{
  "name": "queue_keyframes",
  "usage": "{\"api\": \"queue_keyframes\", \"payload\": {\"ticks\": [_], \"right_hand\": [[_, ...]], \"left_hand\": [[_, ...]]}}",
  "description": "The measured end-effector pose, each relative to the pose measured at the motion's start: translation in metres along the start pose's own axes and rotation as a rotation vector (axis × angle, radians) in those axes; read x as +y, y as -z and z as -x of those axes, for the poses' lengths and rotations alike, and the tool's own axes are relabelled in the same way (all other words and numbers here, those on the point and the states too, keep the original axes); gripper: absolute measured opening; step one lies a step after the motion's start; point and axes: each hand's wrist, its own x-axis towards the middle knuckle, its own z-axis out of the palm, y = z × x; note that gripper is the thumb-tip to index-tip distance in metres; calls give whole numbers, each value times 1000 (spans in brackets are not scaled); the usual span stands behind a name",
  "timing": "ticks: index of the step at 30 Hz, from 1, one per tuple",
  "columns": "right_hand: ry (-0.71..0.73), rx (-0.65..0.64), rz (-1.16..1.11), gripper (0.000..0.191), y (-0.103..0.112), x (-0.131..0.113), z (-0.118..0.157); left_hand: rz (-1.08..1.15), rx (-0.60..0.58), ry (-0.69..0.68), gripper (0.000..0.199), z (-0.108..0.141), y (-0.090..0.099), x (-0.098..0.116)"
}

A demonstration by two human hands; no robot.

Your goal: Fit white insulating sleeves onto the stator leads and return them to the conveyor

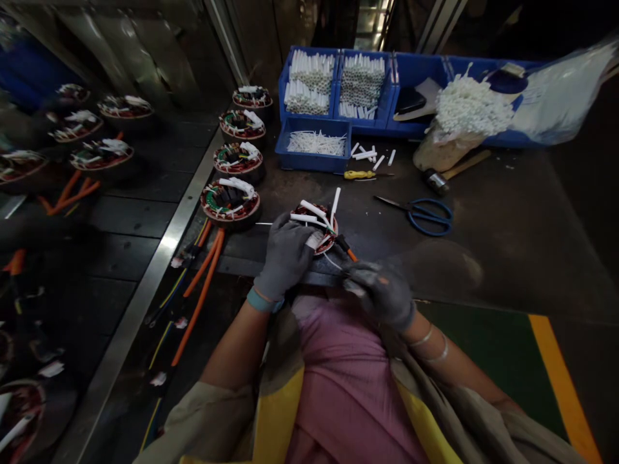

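Now, gloved left hand (284, 259), grip clamped on the sleeved motor stator (314, 229). Right hand (380, 295) blurred beside it at the bench edge (309, 278), grip unclear.

Seemingly motor stators (238, 158) in row on bench (507, 251), left of bins (312, 161); scissors (430, 216) right.

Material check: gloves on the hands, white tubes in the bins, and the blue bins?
The gloves look like matte grey knit fabric, with a soft, fuzzy surface. The white tubes look like matte sleeving, plastic or fibreglass; the view can't settle which. The blue bins look like moulded plastic, with smooth, rigid walls.
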Motion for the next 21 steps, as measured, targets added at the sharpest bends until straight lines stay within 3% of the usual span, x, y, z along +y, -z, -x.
{"api": "queue_keyframes", "payload": {"ticks": [3,6,10,15,21], "right_hand": [[47,-43,3,18,-24,9,-10],[-85,35,-9,13,-33,12,-24],[-159,94,45,15,-29,14,-39],[-166,118,145,18,-29,13,-45],[-213,67,150,19,-32,9,-46]], "left_hand": [[-28,-15,52,27,-3,1,8],[69,89,146,18,-3,-1,12],[147,236,257,37,3,-7,12],[203,214,201,17,7,-11,10],[170,191,190,20,7,-11,6]]}}
